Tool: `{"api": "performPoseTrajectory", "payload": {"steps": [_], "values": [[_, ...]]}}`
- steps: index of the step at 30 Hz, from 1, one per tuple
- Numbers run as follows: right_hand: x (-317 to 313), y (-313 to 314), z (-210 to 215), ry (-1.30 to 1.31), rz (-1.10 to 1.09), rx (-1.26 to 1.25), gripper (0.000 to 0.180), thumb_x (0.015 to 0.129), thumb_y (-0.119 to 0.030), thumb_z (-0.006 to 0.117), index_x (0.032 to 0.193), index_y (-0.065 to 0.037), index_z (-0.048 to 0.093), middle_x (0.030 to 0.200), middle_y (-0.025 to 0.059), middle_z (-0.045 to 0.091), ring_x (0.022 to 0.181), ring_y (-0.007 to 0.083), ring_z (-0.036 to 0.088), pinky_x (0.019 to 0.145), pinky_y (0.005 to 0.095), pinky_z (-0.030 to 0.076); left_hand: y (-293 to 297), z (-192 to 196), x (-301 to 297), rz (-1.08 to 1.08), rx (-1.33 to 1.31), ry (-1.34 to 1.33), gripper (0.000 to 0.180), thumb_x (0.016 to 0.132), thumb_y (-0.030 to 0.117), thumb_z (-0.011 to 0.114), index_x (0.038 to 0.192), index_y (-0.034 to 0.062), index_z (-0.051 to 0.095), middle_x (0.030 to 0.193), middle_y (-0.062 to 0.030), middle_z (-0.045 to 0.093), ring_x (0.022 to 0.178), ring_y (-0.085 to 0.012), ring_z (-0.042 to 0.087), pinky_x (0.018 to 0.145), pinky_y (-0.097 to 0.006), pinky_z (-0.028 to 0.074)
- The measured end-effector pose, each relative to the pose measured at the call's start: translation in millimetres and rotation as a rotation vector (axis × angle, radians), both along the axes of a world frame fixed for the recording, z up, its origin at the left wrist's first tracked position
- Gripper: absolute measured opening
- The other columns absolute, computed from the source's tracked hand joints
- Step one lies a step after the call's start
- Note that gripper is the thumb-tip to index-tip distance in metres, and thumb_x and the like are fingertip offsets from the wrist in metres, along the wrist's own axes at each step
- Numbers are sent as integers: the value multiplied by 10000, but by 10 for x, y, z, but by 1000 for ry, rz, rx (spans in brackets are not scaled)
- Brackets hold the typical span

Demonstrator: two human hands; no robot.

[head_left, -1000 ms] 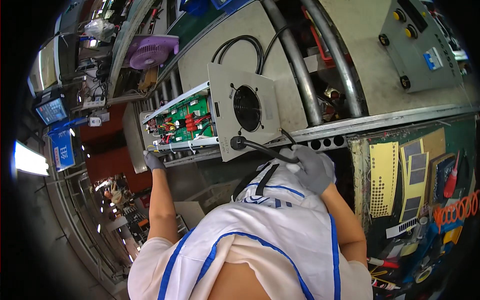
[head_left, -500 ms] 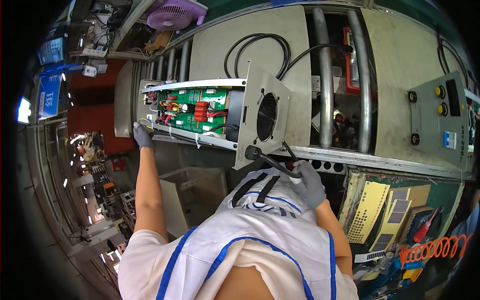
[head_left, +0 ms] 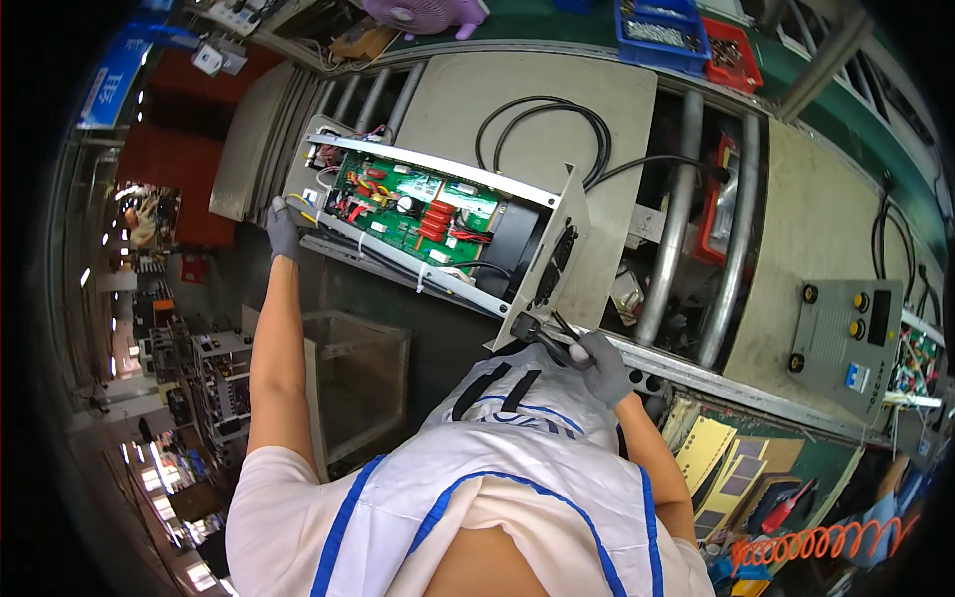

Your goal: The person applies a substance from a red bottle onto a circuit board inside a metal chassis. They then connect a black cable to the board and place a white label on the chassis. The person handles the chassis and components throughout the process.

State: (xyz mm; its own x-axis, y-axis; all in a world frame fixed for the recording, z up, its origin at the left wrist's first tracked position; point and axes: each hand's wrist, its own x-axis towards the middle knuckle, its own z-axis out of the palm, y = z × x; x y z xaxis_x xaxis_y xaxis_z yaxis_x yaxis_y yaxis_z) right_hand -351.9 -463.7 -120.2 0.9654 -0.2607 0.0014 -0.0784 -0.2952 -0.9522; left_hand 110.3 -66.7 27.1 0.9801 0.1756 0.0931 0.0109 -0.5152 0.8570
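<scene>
Open chassis (head_left: 423, 221) sat between the hands, along the near rail (head_left: 686, 370) of the conveyor: right part over the near edge of the grey board (head_left: 448, 109), left end out past that board's left edge. Left hand (head_left: 283, 229), gloved, was at the chassis's near-left corner, fingers partly curled; couldn't tell if it actually gripped. Right hand (head_left: 602, 370), gloved, was just below the near-right corner, closed around the black power cable (head_left: 550, 340) close to where it met the end panel (head_left: 573, 214). Long axis ran left to right, about parallel to the near rail; end panel pointed right, toward the rollers (head_left: 677, 234), open side up with the green circuit board (head_left: 393, 239) showing. Counts: one open chassis, one end panel on it, two gloved hands, one coiled cable (head_left: 542, 98) on the same board toward its far edge, two rollers past the board's right edge, one grey control unit (head_left: 844, 338) with two yellow knobs near the right-hand board's near edge, one purple fan (head_left: 413, 12), one orange coiled hose (head_left: 816, 545).
</scene>
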Motion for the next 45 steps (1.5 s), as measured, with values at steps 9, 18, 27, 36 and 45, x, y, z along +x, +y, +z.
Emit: {"api": "performPoseTrajectory", "payload": {"steps": [9,18,27,36,45], "values": [[189,214,-207,122,49,-93,122,736,-42,623,852,-14,598,803,179,549,777,358,533,689,406,428,-197,-29,2,168,-66,-45,412,925,405,439,1018,37,599,930,-78,611,856,-168,575,750,-332,464],[594,808,1080,-112,-224,330,647,758,-332,693,1255,-12,429,824,38,537,737,114,508,678,252,423,137,-98,136,-11,-20,-33,525,927,499,381,1078,40,585,1055,-209,606,1022,-344,567,861,-393,428],[1170,1406,1311,-237,-470,-535,917,760,-690,543,1298,38,396,1025,132,511,947,231,510,861,368,405,549,-430,399,-479,-734,108,757,884,672,287,1235,46,527,1265,-90,518,1146,-165,477,965,-314,377],[1468,1528,1296,-137,-689,-778,647,936,-490,344,1267,55,451,1094,258,566,974,363,578,853,417,435,326,-1023,766,-331,-844,210,967,810,767,273,1324,-41,406,1353,-179,428,1245,-237,403,1051,-317,291],[2260,547,1722,45,-703,-894,538,941,-468,299,1142,-66,594,958,223,635,890,406,599,747,469,453,-208,-503,1019,-129,-659,14,771,879,669,289,1168,7,557,1163,-163,587,1087,-275,536,957,-354,385]]}}
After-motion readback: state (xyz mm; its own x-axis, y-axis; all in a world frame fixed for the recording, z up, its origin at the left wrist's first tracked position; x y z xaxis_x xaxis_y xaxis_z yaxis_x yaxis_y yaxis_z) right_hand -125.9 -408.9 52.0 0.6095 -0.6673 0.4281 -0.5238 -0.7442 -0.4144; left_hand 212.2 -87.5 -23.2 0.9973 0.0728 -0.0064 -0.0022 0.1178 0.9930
